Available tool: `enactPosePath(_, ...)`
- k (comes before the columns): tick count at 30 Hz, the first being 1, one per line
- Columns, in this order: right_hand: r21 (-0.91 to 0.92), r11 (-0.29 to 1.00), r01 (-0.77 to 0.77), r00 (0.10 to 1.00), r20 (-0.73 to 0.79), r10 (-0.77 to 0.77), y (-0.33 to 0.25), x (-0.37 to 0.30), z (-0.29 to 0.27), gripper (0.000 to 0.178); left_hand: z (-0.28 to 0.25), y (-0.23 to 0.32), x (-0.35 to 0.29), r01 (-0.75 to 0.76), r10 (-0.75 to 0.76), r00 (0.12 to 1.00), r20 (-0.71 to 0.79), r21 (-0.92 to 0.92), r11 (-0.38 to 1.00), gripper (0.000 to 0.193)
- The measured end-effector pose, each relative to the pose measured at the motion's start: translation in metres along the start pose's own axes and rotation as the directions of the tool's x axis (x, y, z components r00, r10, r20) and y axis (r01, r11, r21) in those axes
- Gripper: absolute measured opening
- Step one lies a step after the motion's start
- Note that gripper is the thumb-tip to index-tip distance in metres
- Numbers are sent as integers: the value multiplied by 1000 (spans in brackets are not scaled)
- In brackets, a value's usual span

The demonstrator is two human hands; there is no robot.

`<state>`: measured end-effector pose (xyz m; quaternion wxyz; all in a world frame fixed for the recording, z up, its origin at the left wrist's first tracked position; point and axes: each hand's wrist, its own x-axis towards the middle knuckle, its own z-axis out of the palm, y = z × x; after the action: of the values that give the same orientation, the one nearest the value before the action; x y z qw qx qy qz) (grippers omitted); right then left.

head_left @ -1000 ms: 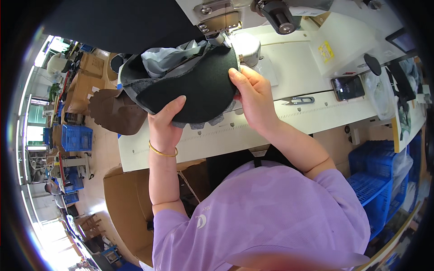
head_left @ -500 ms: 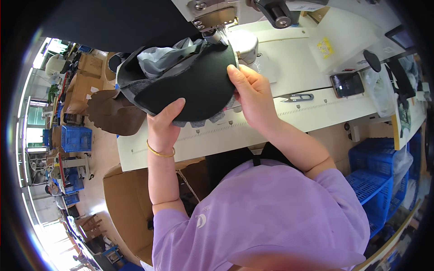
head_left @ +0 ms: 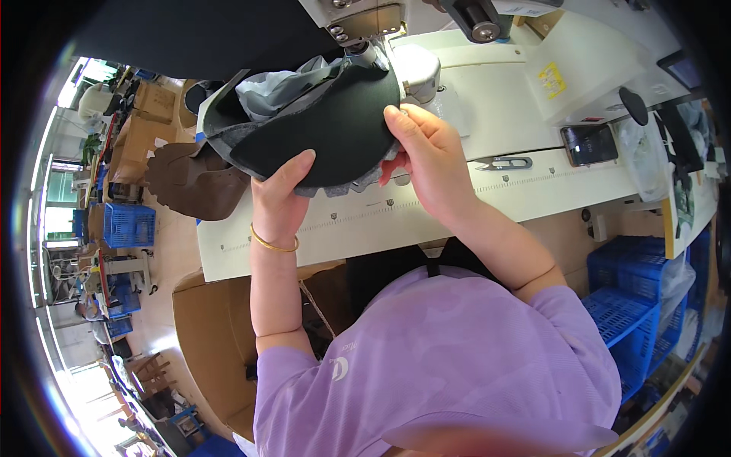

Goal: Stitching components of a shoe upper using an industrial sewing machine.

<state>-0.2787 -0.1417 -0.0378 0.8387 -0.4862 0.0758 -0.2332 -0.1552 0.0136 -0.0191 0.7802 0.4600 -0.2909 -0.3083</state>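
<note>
A curved black leather piece [head_left: 327, 129] with a grey felt-like lining and a notched lower edge is held up under the sewing machine head [head_left: 365, 27]. Its far right edge meets the machine's presser foot [head_left: 367, 55]; the needle point is hidden. My left hand [head_left: 282, 186] grips the near left edge, thumb on top and fingers underneath out of sight. At the right edge, my right hand [head_left: 426, 148] pinches the piece between thumb and bent fingers. Crumpled grey lining cloth [head_left: 282, 91] lies in the hollow of the piece.
Brown leather pieces [head_left: 194, 183] rest at the table's left end. Thread snips [head_left: 502, 164] and a phone [head_left: 588, 145] lie to the right on the white table [head_left: 487, 99]. Blue crates [head_left: 624, 282] stand low at right, a cardboard box [head_left: 205, 343] below the table at left.
The near edge of the black piece has shifted slightly away from me and tilted. More of my right fingers shows beneath its right edge. Both hands keep their hold.
</note>
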Motion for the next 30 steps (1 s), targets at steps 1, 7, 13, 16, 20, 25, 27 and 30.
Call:
enactPosePath(1, -21, 1000, 1, 1000, -13, -1, -1, 2, -1, 29, 3, -1, 0, 0, 0, 1000, -20, 5, 1000, 41)
enactPosePath(7, -45, 998, 54, 997, -54, -57, -3, 8, -2, 29, 17, -9, 5, -72, 74, 996, -52, 40, 997, 41)
enactPosePath(13, -58, 996, 74, 997, -11, -75, -3, 6, 0, 28, 23, -12, 11, -95, 100, 992, -78, 69, 993, 39)
enactPosePath(16, -67, 993, 95, 995, -4, -96, -5, 7, -1, 28, 27, -14, 13, -124, 131, 989, -69, 96, 988, 39)
enactPosePath(20, -54, 993, 105, 994, -5, -105, -6, 8, 1, 29, 33, -17, 16, -165, 177, 980, -92, 125, 978, 41)
enactPosePath(25, -40, 995, 94, 995, -16, -94, -6, 10, 1, 30, 37, -23, 21, -210, 227, 969, -99, 160, 965, 40)
enactPosePath(27, -46, 995, 91, 996, -21, -92, -6, 10, 0, 29, 38, -25, 23, -223, 242, 965, -101, 168, 960, 40)
enactPosePath(30, -40, 994, 101, 995, -16, -102, -5, 11, -1, 28, 42, -28, 25, -235, 260, 960, -104, 209, 949, 39)
